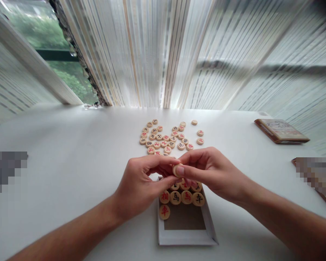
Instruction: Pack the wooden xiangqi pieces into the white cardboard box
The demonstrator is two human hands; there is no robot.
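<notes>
Pale wooden round disc (175, 170): we find left hand (142, 183) and right hand (213, 172) both pinching it. Below their fingers, lengthwise towards us, lies a white rectangular cardboard box (185, 237).

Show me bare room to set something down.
The white table is bare left of the loose xiangqi pieces and between them and the farther flat box on the right. The open tray has room beside its nearest red piece. Crowded: the middle, where left hand and right hand meet over the tray's far rows.
</notes>
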